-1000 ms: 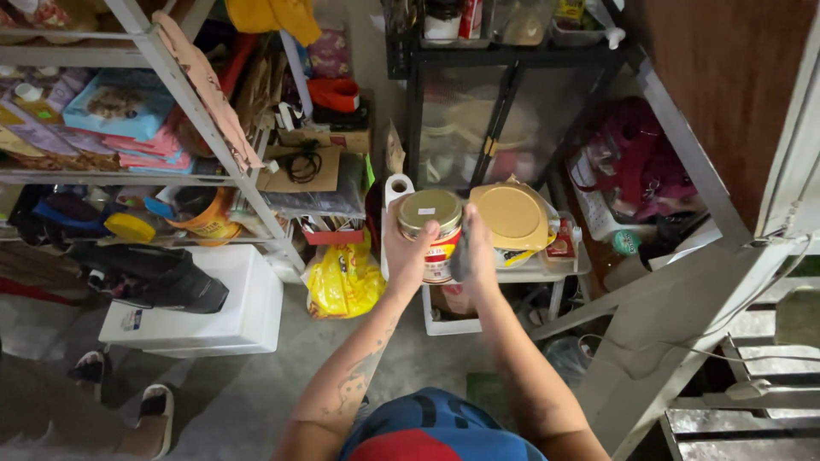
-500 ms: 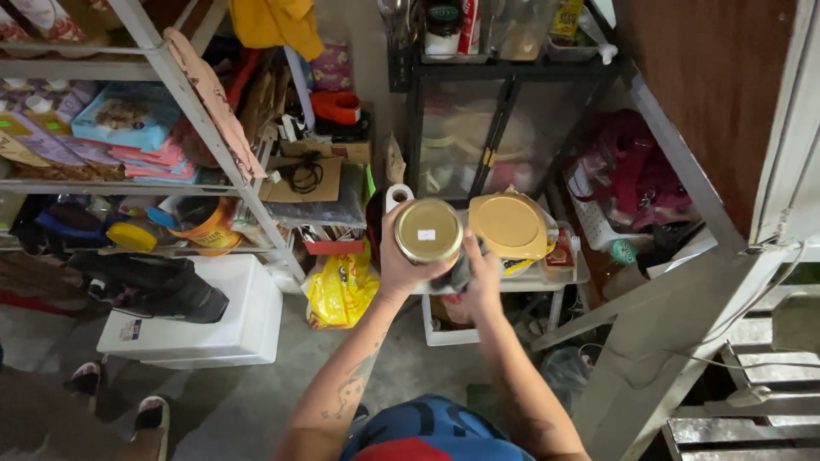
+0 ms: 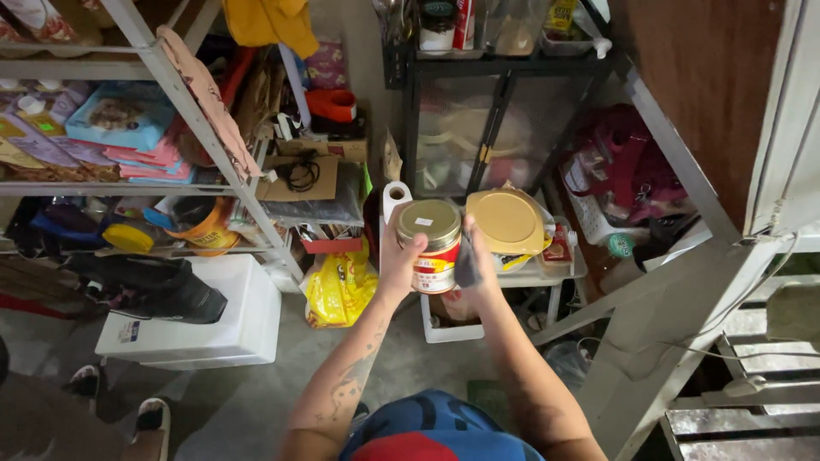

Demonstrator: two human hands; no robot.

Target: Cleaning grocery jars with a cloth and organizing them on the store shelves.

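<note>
A round glass jar with a dull gold metal lid and a red-and-white label (image 3: 434, 246) is held up in mid-air at scene centre, above the grey concrete floor (image 3: 256, 401), in front of a low white plastic shelf unit (image 3: 547, 275). The left hand (image 3: 400, 256) is clamped round the jar's left side, fingers wrapped to the lid rim. The right hand (image 3: 475, 256) is closed on a small dark grey cloth (image 3: 467, 260), which is pressed against the jar's right side.

Step in hand, as judged: the jar wall is being wiped with the cloth.

How it is best done:
- The jar should be kept gripped low on the glass, not by the lid alone; whether the lid is tight cannot be told.
- The jar is better turned by the left hand while the cloth is held steady, so that the whole wall gets covered.
- The cloth should be kept flat on the glass; the label edge is likely to lift if rubbed hard.
- The jar should be kept over the shelf unit, not the bare floor, in case of a slip.

Surroundings: a round yellow plastic lid (image 3: 507, 220) lies just right of the jar on the shelf unit. A white roll (image 3: 394, 195) stands just behind the left hand. A yellow plastic bag (image 3: 340, 288) sits on the floor to the left, and a white plastic storage box (image 3: 205, 329) farther left, under a grey metal rack (image 3: 205, 137). A black glass-fronted cabinet (image 3: 495, 128) stands at the far side.
</note>
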